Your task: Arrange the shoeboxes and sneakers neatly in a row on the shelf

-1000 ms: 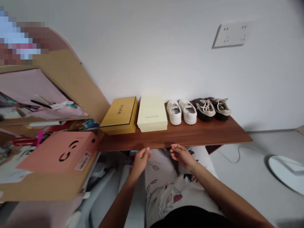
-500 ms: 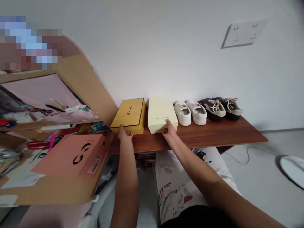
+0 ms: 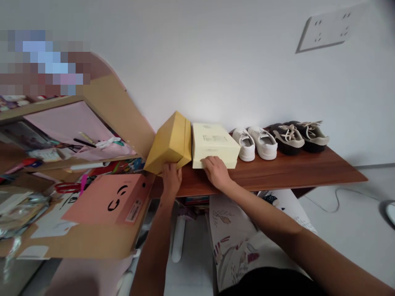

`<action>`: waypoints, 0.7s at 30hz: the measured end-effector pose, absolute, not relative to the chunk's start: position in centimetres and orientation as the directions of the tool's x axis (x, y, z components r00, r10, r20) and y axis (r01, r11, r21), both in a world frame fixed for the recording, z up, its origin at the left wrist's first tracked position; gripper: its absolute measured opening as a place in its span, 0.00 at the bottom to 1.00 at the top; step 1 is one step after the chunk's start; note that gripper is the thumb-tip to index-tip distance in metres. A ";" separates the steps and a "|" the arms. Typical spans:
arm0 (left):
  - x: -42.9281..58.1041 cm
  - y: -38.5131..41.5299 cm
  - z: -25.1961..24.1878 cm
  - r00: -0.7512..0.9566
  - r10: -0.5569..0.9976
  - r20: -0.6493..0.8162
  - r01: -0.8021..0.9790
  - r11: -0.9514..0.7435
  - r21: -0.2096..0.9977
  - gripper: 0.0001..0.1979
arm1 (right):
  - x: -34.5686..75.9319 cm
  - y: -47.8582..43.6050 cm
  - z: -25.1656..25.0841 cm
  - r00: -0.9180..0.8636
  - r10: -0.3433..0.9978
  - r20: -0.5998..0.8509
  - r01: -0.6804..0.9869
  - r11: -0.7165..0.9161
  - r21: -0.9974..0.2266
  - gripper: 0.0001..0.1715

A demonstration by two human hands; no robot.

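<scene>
My left hand point(image 3: 171, 177) is closed on the near edge of a yellow shoebox point(image 3: 168, 142), which is tilted over with its printed lid face out of sight. Beside it, my right hand point(image 3: 215, 169) grips the near lower edge of a cream shoebox point(image 3: 214, 137). The cream box shows a face with faint small print, and its lid rim is low at the front. Both boxes are at the left part of a dark wooden board point(image 3: 277, 172) against the wall. Fingertips of both hands are partly hidden by the boxes.
White shoes point(image 3: 262, 144) and black-and-beige shoes point(image 3: 290, 139) stand right of the boxes. To the left, a pink shoebox point(image 3: 105, 197) rests on a cluttered desk point(image 3: 92, 242). A patterned cloth point(image 3: 234, 234) hangs below the board; a socket panel point(image 3: 331, 28) is on the wall.
Both shoeboxes have been turned over, so their lettered lid faces no longer show. My hands have stayed at the near edges with changed grips. The view has shifted slightly.
</scene>
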State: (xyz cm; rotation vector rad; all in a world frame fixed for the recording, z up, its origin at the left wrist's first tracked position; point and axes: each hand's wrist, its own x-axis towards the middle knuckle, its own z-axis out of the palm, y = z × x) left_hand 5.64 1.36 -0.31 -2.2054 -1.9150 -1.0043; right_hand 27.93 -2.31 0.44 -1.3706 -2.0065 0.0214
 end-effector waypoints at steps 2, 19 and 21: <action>5.0 1.5 -1.1 0.151 0.904 0.399 0.955 -0.238 0.179 0.06 | 28.0 -2.4 -1.2 -0.287 0.827 0.483 0.851 0.451 -0.268 0.19; 2.1 4.9 -6.1 0.247 0.881 0.403 0.937 -0.323 0.133 0.12 | 28.3 0.7 -7.7 -0.231 0.884 0.406 0.892 0.359 -0.274 0.16; 2.6 4.6 -6.3 0.208 0.886 0.415 0.952 -0.281 0.123 0.12 | 28.5 0.6 -8.0 -0.220 0.859 0.462 0.854 0.399 -0.334 0.17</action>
